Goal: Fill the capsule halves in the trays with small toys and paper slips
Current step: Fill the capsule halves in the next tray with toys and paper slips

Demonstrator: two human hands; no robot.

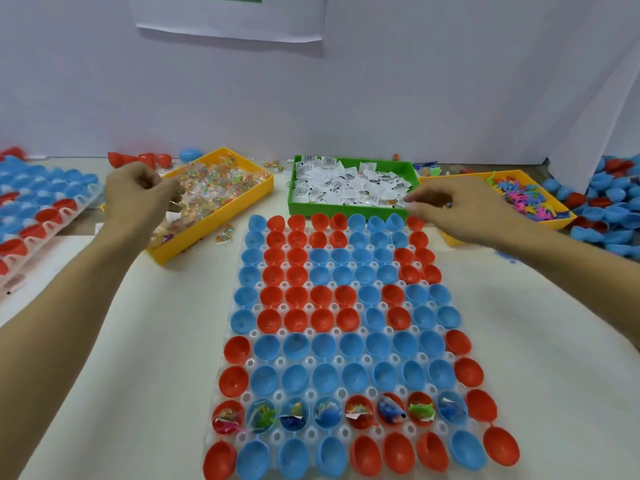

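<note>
Tray (346, 362) at 6 o'clock on worktop (138, 341), eight capsule halves (358, 412) of one near row filled, all others empty; left hand (138, 195), 10 o'clock, fingers curled over bead-packet bin (221, 237), contents untellable; right hand (446, 209), 1 o'clock, fingers pinching at paper slips (349, 185).

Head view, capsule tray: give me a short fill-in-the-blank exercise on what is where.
1. The paper slips lie in the ____ bin.
2. The left hand is over a ____ bin of small bagged toys.
3. The filled capsule halves sit in the ____ row from the tray's near edge.
4. The right hand reaches toward the near right corner of the ____ bin.

Missing words: green; yellow; second; green
</note>
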